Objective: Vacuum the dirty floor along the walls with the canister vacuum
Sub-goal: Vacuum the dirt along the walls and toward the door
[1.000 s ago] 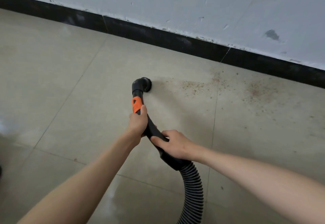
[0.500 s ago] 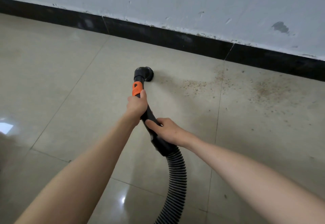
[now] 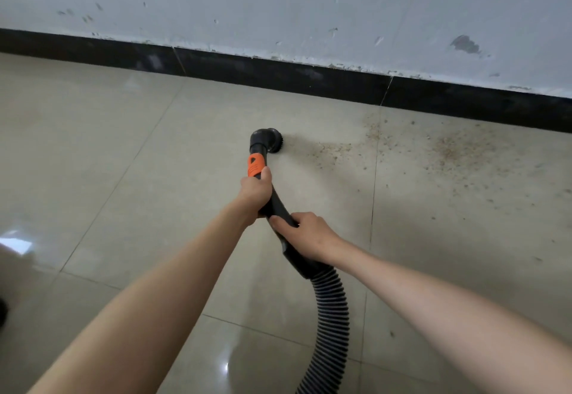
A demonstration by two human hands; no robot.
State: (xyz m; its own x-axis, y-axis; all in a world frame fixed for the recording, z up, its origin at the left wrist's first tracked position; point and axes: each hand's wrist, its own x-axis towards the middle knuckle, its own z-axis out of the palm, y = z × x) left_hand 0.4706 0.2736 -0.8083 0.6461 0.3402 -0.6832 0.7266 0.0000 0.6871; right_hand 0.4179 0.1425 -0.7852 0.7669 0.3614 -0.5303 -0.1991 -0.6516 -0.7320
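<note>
Soft, even daylight is filling the scene; bright glare patches are shining on the glossy floor tiles (image 3: pixel 93 152) at the left edge and bottom centre; a faint shadow is trailing right of the brush nozzle (image 3: pixel 269 141); the baseboard (image 3: pixel 278 73) is bowing from wide-angle distortion; focus is staying fairly sharp.

Your left hand (image 3: pixel 254 190) and right hand (image 3: pixel 306 234) clasp the vacuum handle (image 3: pixel 275 204); its brush head (image 3: pixel 269 141) meets the floor (image 3: pixel 123 161) beside reddish grit (image 3: pixel 448 152).

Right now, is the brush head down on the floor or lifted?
Down: the brush head appears to rest on the floor tile, bristles meeting it.
</note>
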